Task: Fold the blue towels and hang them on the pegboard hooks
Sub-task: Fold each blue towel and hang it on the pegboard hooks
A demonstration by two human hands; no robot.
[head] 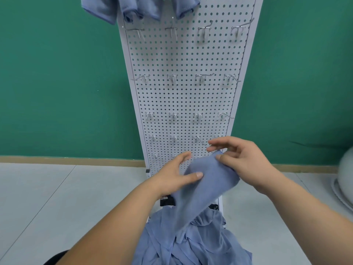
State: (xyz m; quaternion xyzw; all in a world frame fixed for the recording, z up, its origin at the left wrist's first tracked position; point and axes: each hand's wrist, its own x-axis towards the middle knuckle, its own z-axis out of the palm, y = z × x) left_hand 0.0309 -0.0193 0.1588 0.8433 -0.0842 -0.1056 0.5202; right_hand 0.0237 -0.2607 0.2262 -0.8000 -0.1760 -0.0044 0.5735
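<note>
Blue terry towel (206, 180) was lifted from the crumpled blue towel pile (191, 243) at 6 o'clock, pinched by the left hand (175, 175) and the right hand (240, 161). White perforated metal pegboard (185, 96) stood at 12 o'clock, hung blue towels (133, 8) on top.

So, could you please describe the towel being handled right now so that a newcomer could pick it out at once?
Find the white pegboard against the green wall. In front of its foot, both hands hold up one blue towel, the left hand and the right hand gripping its top. Unlike the crumpled pile below and the towels already hung up top, it is lifted.
</note>
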